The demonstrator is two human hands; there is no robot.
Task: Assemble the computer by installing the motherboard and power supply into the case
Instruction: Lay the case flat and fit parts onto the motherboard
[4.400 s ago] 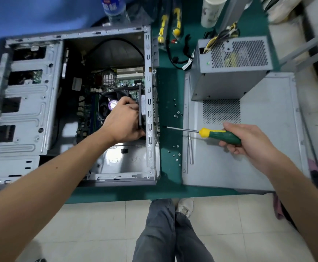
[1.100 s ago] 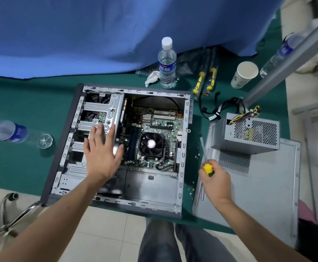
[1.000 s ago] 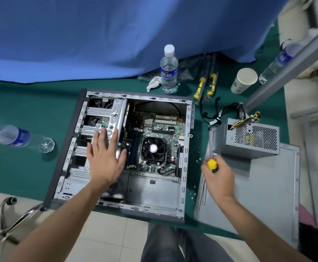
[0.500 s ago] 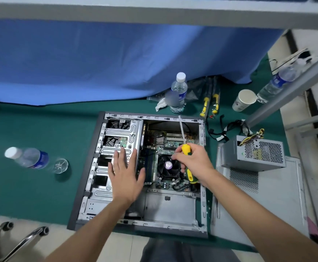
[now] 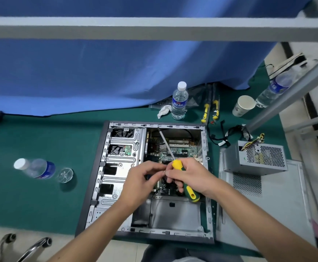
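The open grey computer case [image 5: 105,186] lies flat on the green table, with the motherboard [image 5: 181,150] seated inside it. The power supply [image 5: 258,157] stands outside the case on the loose side panel [image 5: 271,214] to the right. Above the motherboard, my right hand [image 5: 194,176] grips the yellow-green screwdriver [image 5: 178,165], whose shaft points away toward the case's far wall. My left hand [image 5: 139,182] is raised beside it, and its curled fingertips meet my right fingertips. Whether something small sits between them is hidden. The CPU fan is covered by both hands.
A water bottle [image 5: 180,101], a paper cup [image 5: 243,105], two yellow-handled tools [image 5: 210,110] and loose black cables [image 5: 228,137] sit behind the case. Another bottle [image 5: 37,168] lies to the left. A grey frame bar [image 5: 154,28] crosses overhead, before a blue curtain.
My left hand has lifted off the drive cage and come to my right fingertips. The right hand brought the screwdriver from beside the case to over the motherboard.
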